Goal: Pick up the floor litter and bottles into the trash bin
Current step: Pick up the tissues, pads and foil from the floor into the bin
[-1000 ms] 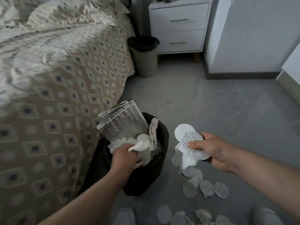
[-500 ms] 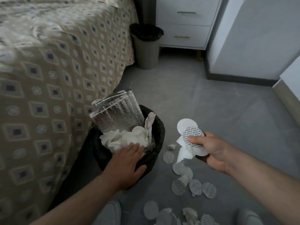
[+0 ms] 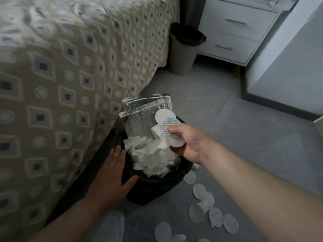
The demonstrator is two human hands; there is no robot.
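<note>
A trash bin with a black liner (image 3: pixel 157 187) stands on the floor beside the bed, stuffed with crumpled white tissues (image 3: pixel 150 154) and silver foil packaging (image 3: pixel 139 116). My right hand (image 3: pixel 188 142) hovers over the bin's right side, shut on a bunch of round white seal discs and a tissue (image 3: pixel 170 130). My left hand (image 3: pixel 111 173) lies flat against the bin's left rim, fingers spread, holding nothing. Several printed and plain round discs (image 3: pixel 213 213) lie scattered on the grey floor to the right of the bin, and more litter (image 3: pixel 164 232) lies at the bottom edge.
The bed with a patterned cover (image 3: pixel 70 75) fills the left side, close against the bin. A second grey bin with a black liner (image 3: pixel 183 55) stands farther back by a white nightstand (image 3: pixel 234 34). A white wall corner (image 3: pixel 283 70) rises at right. Slippers (image 3: pixel 111 226) show below.
My right hand has carried the discs and tissue leftward from beside the bin to over it. My left hand let go of the tissues and moved to the bin's left rim.
</note>
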